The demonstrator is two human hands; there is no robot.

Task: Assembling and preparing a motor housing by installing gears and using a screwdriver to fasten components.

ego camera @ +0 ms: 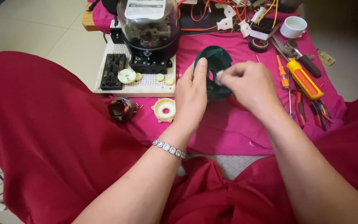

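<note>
My left hand (190, 96) grips a dark green round plastic part (217, 62) by its left edge, thumb up along the rim, holding it upright above the pink cloth (228, 128). My right hand (251, 85) pinches a small pale piece (219, 77) against the middle of the green part, near its hole. A bracelet sits on my left wrist. The lower half of the green part is hidden behind my hands.
A white perforated board (146, 87) carries a domed meter (148, 27), black blocks and cream gears. A cream ring (164, 109) and a small motor coil (122, 109) lie on the cloth. Screwdrivers and pliers (303, 83) lie at right; wires, tape and a white cup (293, 26) behind.
</note>
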